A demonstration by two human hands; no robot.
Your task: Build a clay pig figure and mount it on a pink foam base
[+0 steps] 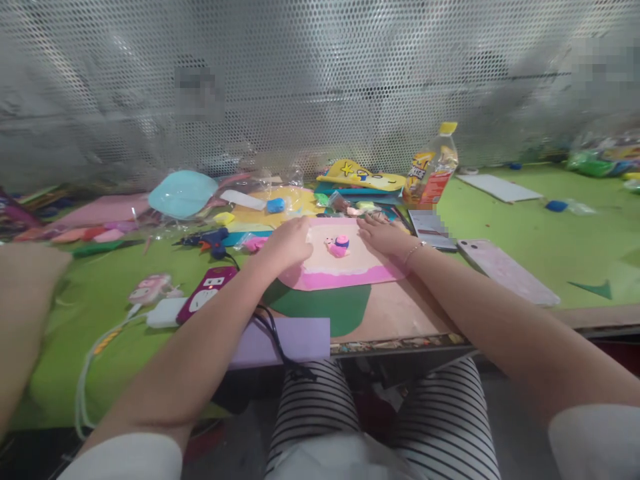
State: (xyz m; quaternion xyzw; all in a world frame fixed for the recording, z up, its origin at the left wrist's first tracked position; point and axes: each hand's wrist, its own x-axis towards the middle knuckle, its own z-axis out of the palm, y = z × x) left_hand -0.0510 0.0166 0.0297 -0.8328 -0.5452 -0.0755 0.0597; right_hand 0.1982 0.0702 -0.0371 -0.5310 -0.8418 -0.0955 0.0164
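Observation:
A pale peach sheet of paper [320, 257] with a bright pink band along its near edge lies in front of me. On its middle sits a small modelling-clay figure [339, 246], pink and blue with a white end, like a snail. My left hand [291, 244] is at the sheet's left edge, its fingers curled in and closed on that edge. Across from it, my right hand [383, 233] rests on the upper right part of the sheet with fingers spread flat. Neither hand touches the clay figure. Green paper [320, 307] shows under the sheet.
Left are a glue gun [215, 241], a purple power strip [207, 293] with a white plug and cable, and a light-blue dish [183, 193]. Behind stand a bottle [435, 167] and several clay packets. A phone [507, 270] lies right. Another person's arm [25, 313] reaches in at left.

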